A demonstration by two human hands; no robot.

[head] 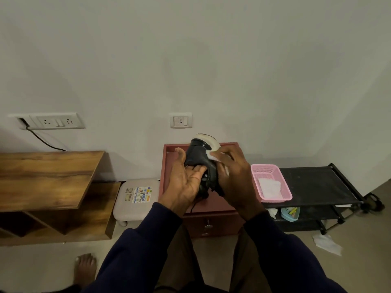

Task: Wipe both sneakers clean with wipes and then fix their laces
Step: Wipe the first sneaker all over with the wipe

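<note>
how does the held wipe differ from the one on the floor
The held wipe is pressed by the right hand against the sneaker, mostly hidden; the floor wipe lies loose, uncovered. The held wipe is over the red cabinet; the floor wipe is beside the black rack. Both are white.

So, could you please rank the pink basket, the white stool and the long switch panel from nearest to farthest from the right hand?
1. Pink basket, just right of the right hand.
2. White stool, on the floor to the left.
3. Long switch panel, far left on the wall.
</note>
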